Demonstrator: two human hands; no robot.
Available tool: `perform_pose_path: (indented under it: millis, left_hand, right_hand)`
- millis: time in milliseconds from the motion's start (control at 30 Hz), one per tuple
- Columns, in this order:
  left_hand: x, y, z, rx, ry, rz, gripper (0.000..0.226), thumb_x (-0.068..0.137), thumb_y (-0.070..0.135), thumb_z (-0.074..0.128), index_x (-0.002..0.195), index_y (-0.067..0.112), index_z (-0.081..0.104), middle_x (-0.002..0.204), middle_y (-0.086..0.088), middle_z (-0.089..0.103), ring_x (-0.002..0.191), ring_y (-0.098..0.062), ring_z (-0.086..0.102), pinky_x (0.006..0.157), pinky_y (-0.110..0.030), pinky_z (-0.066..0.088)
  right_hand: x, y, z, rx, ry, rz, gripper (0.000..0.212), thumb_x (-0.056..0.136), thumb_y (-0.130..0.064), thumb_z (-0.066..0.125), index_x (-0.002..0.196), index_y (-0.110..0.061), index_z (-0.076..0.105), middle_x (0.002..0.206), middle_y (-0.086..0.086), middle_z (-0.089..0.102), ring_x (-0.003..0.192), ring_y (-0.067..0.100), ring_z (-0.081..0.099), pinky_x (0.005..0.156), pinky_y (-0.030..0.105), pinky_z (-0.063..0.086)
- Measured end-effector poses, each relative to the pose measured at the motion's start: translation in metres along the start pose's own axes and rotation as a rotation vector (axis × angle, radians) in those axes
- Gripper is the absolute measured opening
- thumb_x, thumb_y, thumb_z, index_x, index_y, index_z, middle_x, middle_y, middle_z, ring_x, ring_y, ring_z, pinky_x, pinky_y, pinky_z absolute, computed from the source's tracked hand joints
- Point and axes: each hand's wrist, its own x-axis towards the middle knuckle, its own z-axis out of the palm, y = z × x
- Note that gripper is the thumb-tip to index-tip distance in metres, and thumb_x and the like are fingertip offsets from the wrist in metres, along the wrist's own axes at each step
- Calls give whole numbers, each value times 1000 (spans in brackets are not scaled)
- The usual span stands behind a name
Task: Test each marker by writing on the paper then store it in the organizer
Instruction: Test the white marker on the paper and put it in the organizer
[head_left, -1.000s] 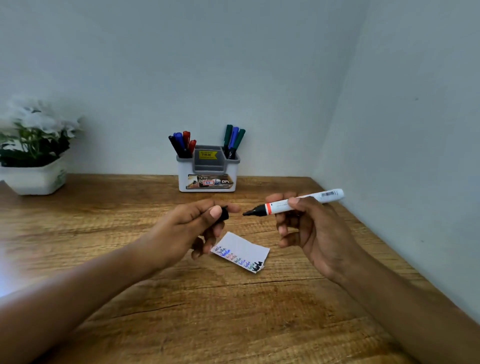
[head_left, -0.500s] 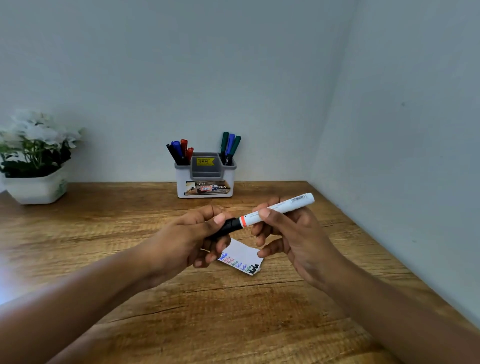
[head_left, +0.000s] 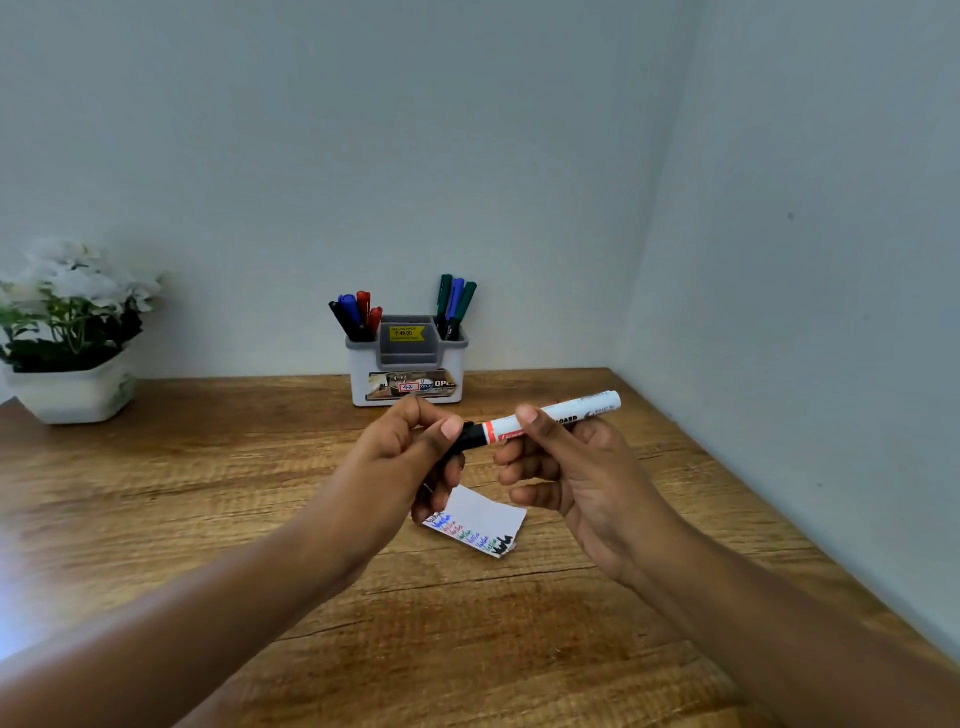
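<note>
Marker (head_left: 550, 418) sits mid-frame, held level above the table (head_left: 208, 493), white barrel to the right, black cap (head_left: 467, 436) end to the left. Right hand (head_left: 571, 467) grips the barrel, thumb on top, fingers curled under. Left hand (head_left: 410, 457) pinches the cap between thumb and forefinger, with the cap up against the barrel's orange band; can't tell if it is fully seated. Paper (head_left: 480, 519) lies on the table just below the hands, scribbles along its lower edge. Organizer (head_left: 408, 374) stands at the back wall, centre frame, with stored markers (head_left: 358, 317) in both side slots.

Risks, my read: the cap goes on crooked or only halfway, then pops off and the tip dries out or marks the organizer. The side slots look crowded, so a careless drop-in could jam on the others or tip the marker out.
</note>
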Motion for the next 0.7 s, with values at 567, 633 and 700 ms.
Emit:
perform_pose_path:
  millis: [567, 633, 700]
  left_hand:
    - [104, -31, -73, -33, 630, -218, 79, 89, 13, 69, 150, 28, 22, 156, -12, 28, 139, -33, 34, 104, -43, 35]
    - [118, -36, -70, -52, 586, -266, 90, 85, 10, 73, 152, 28, 14, 157, -14, 26, 139, -37, 32, 110, -50, 33]
    - [127, -40, -62, -45, 559, -235, 96, 83, 4, 74, 153, 25, 12, 156, -14, 30, 139, -35, 34, 111, -49, 33]
  right_hand:
    - [139, -95, -9, -1102, 67, -113, 37, 94, -37, 47, 93, -8, 70, 61, 3, 44, 50, 13, 38, 44, 23, 35]
    - [161, -102, 2, -1200, 25, 3, 37, 91, -25, 43, 93, 1, 68, 61, 4, 42, 48, 14, 32, 43, 22, 25]
    - [180, -105, 12, -1254, -52, 156, 32, 87, -18, 39, 90, 1, 65, 62, 4, 41, 47, 13, 28, 42, 20, 22]
